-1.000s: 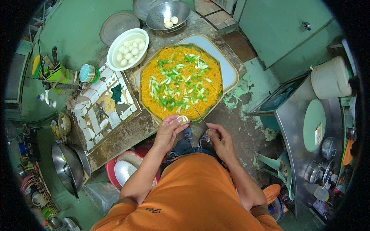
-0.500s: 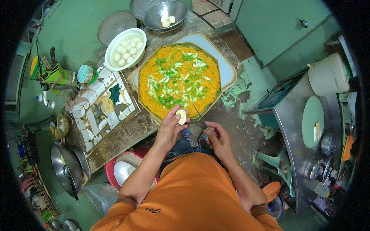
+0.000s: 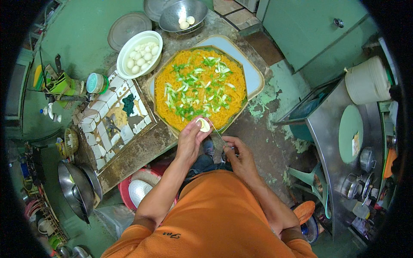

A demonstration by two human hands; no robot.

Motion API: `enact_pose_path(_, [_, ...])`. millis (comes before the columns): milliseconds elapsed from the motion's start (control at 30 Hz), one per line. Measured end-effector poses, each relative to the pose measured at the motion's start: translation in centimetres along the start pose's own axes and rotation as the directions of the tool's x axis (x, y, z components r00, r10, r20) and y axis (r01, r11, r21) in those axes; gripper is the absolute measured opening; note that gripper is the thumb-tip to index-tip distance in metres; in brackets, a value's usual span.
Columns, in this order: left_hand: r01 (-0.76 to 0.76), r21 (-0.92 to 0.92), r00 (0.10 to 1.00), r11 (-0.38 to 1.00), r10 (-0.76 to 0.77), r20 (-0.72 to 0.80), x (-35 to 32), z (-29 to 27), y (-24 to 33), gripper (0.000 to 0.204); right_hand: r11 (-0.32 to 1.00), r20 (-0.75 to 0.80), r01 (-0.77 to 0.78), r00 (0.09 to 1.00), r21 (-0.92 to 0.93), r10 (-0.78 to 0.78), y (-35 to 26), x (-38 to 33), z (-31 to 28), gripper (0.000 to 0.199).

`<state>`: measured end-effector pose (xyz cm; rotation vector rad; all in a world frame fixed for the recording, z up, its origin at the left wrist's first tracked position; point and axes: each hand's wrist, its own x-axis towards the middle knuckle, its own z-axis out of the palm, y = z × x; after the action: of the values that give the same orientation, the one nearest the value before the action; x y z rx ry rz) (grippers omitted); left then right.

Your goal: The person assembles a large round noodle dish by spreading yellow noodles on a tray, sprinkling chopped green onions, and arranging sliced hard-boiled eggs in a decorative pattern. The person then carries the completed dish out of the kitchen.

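My left hand (image 3: 192, 135) is closed around a cut boiled egg (image 3: 203, 125), with its white and some yolk facing up. A thin knife (image 3: 215, 130) is gripped in my right hand (image 3: 236, 151), its blade slanting up and left to the egg. Whether the edge touches the egg I cannot tell. Just beyond both hands lies a large octagonal tray of orange-yellow noodles (image 3: 172, 105), strewn with chopped green and white pieces. A white bowl (image 3: 121, 65) of several peeled eggs stands to its upper left.
Beyond the tray, a metal colander (image 3: 170, 22) holds 3 eggs. A blue-grey board (image 3: 254, 81) lies under the noodle tray. Broken white tiles (image 3: 100, 106) cover the counter at left. A red basin (image 3: 124, 189) sits below it. At right stands a metal counter (image 3: 329, 159).
My right hand has moved slightly left, bringing the knife blade from beside the egg up against or close to it. The egg has tilted a little in my left hand.
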<state>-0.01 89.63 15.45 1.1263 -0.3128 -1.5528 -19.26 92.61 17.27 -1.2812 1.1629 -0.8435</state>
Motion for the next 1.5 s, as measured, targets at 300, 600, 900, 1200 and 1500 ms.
enact_pose_path(300, [-0.011,0.01,1.0,1.0,0.011,-0.007,0.9,0.5,-0.4,0.04,0.98,0.006,0.062,0.998,-0.191,-0.062,-0.9,0.0,0.1,0.025])
enact_pose_path(600, [0.005,0.007,1.0,1.0,-0.005,-0.001,1.8,0.4,-0.7,0.033,0.989,-0.01,0.022,1.0,-0.146,-0.024,0.0,0.6,0.2,0.023])
enact_pose_path(900, [0.1,0.02,0.995,0.995,-0.1,-0.007,2.2,1.3,-1.0,0.029,0.996,-0.098,-0.007,0.995,-0.09,-0.002,2.7,1.5,-0.4,0.024])
enact_pose_path(1200, [0.089,0.137,0.995,0.987,-0.082,-0.055,3.5,2.4,-1.1,0.038,0.873,0.073,-0.4,0.915,0.279,0.396,1.6,3.8,-1.5,0.025])
enact_pose_path(1500, [0.161,0.072,0.986,0.984,-0.158,-0.052,1.1,1.0,-0.2,0.031,0.999,-0.072,0.014,0.997,-0.04,-0.016,2.3,0.2,0.7,0.026])
